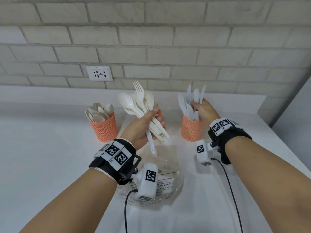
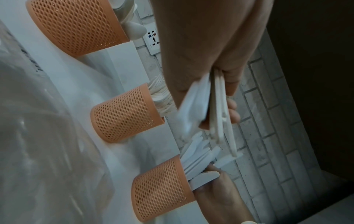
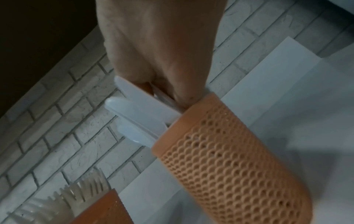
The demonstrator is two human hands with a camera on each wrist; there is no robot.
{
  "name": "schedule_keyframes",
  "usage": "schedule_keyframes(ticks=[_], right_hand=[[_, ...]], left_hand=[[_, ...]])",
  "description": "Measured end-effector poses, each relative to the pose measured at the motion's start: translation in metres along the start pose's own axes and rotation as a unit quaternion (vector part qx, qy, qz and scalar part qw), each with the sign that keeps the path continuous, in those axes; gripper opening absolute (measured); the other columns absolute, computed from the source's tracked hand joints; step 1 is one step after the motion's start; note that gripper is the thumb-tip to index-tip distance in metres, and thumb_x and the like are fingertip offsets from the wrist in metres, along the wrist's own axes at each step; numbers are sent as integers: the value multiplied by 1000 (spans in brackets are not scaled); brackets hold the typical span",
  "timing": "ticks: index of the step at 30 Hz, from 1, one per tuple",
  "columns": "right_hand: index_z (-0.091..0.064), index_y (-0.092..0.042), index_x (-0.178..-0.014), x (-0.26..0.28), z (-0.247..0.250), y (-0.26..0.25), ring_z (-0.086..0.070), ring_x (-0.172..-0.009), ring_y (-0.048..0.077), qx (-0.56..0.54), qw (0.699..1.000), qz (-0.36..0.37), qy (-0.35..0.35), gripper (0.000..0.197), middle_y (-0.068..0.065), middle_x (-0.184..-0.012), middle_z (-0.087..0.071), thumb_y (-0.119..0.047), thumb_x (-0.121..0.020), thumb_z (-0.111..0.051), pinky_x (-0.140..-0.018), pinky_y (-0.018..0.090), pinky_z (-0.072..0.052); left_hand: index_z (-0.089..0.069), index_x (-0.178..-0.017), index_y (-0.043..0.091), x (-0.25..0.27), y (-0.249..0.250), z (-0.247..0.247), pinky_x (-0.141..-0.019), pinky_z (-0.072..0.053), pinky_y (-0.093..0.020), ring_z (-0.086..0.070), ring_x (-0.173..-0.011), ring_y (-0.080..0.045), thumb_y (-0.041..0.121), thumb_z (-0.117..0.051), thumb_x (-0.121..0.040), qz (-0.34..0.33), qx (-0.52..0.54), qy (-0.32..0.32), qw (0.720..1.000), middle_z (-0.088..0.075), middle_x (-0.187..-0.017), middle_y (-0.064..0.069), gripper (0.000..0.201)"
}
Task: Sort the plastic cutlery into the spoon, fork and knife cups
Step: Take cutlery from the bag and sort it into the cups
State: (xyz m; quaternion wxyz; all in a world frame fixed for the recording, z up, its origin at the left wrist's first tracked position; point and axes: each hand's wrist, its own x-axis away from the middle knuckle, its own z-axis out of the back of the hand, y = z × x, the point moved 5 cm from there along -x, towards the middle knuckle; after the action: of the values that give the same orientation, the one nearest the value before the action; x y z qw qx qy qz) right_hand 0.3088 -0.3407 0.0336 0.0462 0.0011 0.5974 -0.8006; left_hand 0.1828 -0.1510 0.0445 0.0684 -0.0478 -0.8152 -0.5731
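Orange mesh cups stand in a row on the white surface, near the brick wall: spoon cup at the person's left, fork cup in the middle, knife cup at the right. From the head view the fork cup is mostly hidden behind the raised bundle.

Left hand — fingers wrapped round a mixed bundle of cutlery, held up above the surface with bowls and tines fanned upward. Likely held this way so each piece's type shows and single pieces can be drawn off.

Right hand — at the rim of the knife cup, fingers closed on a few knives, blades up, handles going down among those already standing there. Judged step: dropping knives into their cup.

Cutlery: spoons and forks cream and glossy; knives paler, slightly translucent, serrated along one edge. The spoon cup looks well filled.

Clear plastic bag with printed text lies crumpled on the surface below the wrists.
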Motion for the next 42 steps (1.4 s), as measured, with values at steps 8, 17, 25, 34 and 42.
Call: schedule_keyframes(ticks=[8, 17, 25, 34, 42], right_hand=[[-41, -21, -130, 3, 7, -27, -48, -107, 14, 17, 993, 109, 53, 46, 2, -115, -48, -34, -89, -59, -86, 21, -38], [-57, -7, -121, 17, -11, -66, -47, -117, 33, 295, 904, 298, 83, 37, 17, -121, -57, -24, -88, -56, -99, 40, -35], [-68, -5, -80, 109, -78, -112, -62, -68, 23, 235, 906, 321, -141, 11, 10, -72, -68, -16, -81, -67, -68, 35, -50], [-41, -6, -124, 135, -115, -79, -59, -91, 31, 437, 850, 258, -139, 42, 12, -104, -60, -14, -85, -58, -69, 37, -47], [-43, -15, -102, 123, -96, -70, -56, -60, 13, 209, 949, 83, -221, 19, 13, -82, -63, -1, -88, -43, -56, 23, -47]], left_hand=[[-54, -73, 20, 1, -2, 2, -71, -49, -29, -60, -55, -9, 24, -48, -94, 9, 4, -10, 1000, -54, -57, 7, 23], [-56, -68, 19, 1, -3, 6, -69, -54, -27, -61, -58, -8, 17, -50, -94, 7, 45, -29, 999, -60, -61, 5, 27], [-53, -74, 7, -9, -1, 18, -48, -53, -21, -61, -50, -11, 8, -47, -94, 3, 87, 42, 995, -61, -56, -3, 21], [-60, -107, 1, -8, -8, 17, -86, -51, -31, -64, -89, -20, 15, -51, -92, 10, 89, 5, 996, -66, -92, -11, 23], [-59, -99, 3, -3, -13, 16, -71, -48, -37, -63, -64, -22, 22, -37, -99, 40, 28, -95, 994, -66, -77, -9, 29]])
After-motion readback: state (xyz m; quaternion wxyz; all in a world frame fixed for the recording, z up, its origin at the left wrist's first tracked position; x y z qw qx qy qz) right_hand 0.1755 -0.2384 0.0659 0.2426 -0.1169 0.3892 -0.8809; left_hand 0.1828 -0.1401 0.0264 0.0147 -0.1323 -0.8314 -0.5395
